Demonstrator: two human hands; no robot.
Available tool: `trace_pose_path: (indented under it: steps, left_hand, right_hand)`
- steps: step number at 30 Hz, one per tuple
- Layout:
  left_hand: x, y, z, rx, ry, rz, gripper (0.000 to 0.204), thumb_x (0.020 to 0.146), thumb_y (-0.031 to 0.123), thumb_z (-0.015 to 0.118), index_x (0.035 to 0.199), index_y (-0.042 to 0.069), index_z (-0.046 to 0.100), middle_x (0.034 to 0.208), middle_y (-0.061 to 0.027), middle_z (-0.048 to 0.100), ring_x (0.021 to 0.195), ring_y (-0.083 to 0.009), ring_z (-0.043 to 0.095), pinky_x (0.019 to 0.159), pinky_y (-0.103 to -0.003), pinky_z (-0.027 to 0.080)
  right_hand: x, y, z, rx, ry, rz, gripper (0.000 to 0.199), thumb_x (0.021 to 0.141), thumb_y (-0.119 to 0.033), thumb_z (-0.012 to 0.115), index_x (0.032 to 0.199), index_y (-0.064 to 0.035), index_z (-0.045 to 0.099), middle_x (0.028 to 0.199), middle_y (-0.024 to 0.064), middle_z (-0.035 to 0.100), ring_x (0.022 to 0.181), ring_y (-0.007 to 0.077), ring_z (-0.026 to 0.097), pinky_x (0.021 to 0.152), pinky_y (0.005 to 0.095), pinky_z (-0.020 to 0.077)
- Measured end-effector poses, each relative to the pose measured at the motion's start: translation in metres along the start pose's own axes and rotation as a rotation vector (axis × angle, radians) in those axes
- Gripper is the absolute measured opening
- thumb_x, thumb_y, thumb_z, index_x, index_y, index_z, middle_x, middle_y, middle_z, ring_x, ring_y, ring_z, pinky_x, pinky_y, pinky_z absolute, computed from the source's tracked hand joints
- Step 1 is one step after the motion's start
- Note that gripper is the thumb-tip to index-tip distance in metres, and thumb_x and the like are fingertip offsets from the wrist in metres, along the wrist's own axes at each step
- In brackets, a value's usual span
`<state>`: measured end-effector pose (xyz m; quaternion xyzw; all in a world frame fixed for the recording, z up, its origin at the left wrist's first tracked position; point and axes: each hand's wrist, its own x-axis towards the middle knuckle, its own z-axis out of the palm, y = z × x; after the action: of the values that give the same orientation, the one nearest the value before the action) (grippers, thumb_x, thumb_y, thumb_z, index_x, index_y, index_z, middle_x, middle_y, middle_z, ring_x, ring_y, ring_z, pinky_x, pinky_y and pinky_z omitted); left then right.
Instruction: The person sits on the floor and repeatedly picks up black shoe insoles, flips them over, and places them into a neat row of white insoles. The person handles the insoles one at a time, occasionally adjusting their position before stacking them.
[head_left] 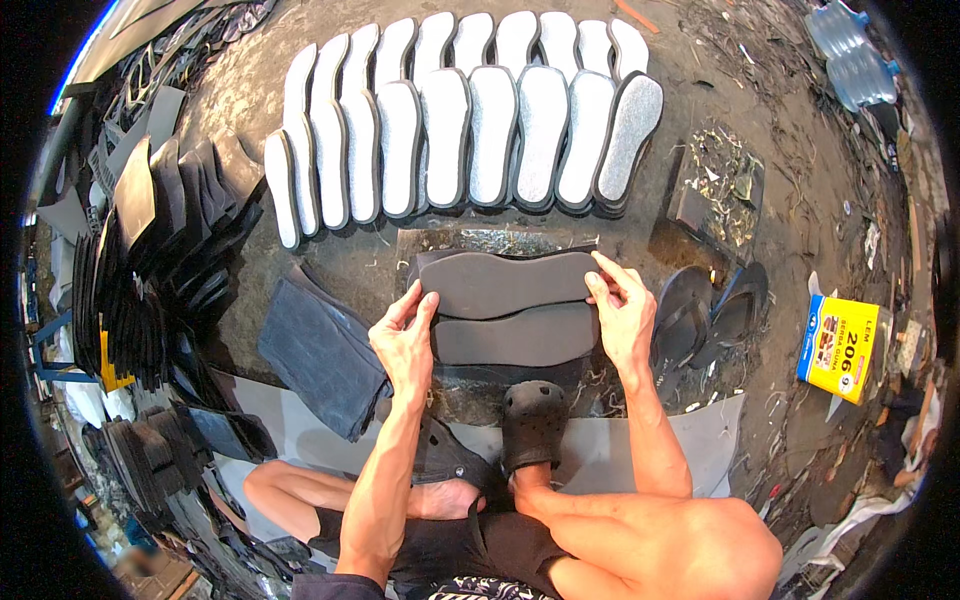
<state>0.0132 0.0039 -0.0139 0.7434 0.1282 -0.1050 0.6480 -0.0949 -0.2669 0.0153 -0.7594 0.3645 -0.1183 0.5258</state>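
A dark grey foam shoe sole [510, 284] is stretched level between my two hands, its long side facing me. My left hand [405, 345] pinches its left end between thumb and fingers. At the other end, my right hand [622, 310] grips the edge with thumb and fingertips. Just below lies a second grey sole [515, 337], close beside the first. Both are over a dark sheet on a low work board [470, 240]; how they rest on it is partly hidden.
Two rows of white-topped soles [492, 135] lie beyond the board. Dark sheets [320, 350] are at left, near stacked black pieces [120, 310]. Flip-flops [685, 310], a debris-covered block [720, 190], a yellow can [842, 345] and a clear plastic bottle [850, 55] stand right. My clogs [533, 425] are close below.
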Motion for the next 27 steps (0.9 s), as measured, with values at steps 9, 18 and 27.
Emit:
trace_pose_path:
  steps: [9, 18, 27]
  left_hand:
    - [-0.002, 0.001, 0.003, 0.015, 0.01, 0.016, 0.044, 0.097, 0.011, 0.089, 0.136, -0.005, 0.076, 0.119, -0.0115, 0.082, 0.101, -0.0109, 0.074, 0.094, -0.025, 0.059]
    - [0.012, 0.029, 0.002, 0.642, -0.052, 0.238, 0.035, 0.09, 0.01, 0.093, 0.121, -0.003, 0.084, 0.094, -0.0138, 0.085, 0.08, -0.0105, 0.074, 0.076, -0.027, 0.06]
    - [0.037, 0.03, -0.009, 0.458, -0.237, 0.106, 0.026, 0.09, 0.011, 0.093, 0.104, -0.002, 0.076, 0.1, -0.0078, 0.076, 0.088, -0.0135, 0.068, 0.077, -0.031, 0.057]
  right_hand:
    - [0.003, 0.002, 0.005, -0.03, 0.018, 0.0, 0.033, 0.103, -0.017, 0.081, 0.135, -0.0079, 0.08, 0.102, 0.0065, 0.073, 0.081, 0.0136, 0.073, 0.074, 0.0289, 0.0588]
    - [0.009, 0.009, 0.005, -0.243, 0.014, -0.004, 0.035, 0.098, -0.025, 0.087, 0.128, -0.0079, 0.079, 0.097, 0.0069, 0.068, 0.088, 0.018, 0.068, 0.079, 0.0362, 0.0579]
    - [0.023, 0.031, -0.013, -0.294, -0.087, -0.035, 0.049, 0.098, -0.035, 0.085, 0.13, -0.005, 0.064, 0.096, 0.0091, 0.063, 0.088, 0.0242, 0.064, 0.083, 0.0436, 0.0551]
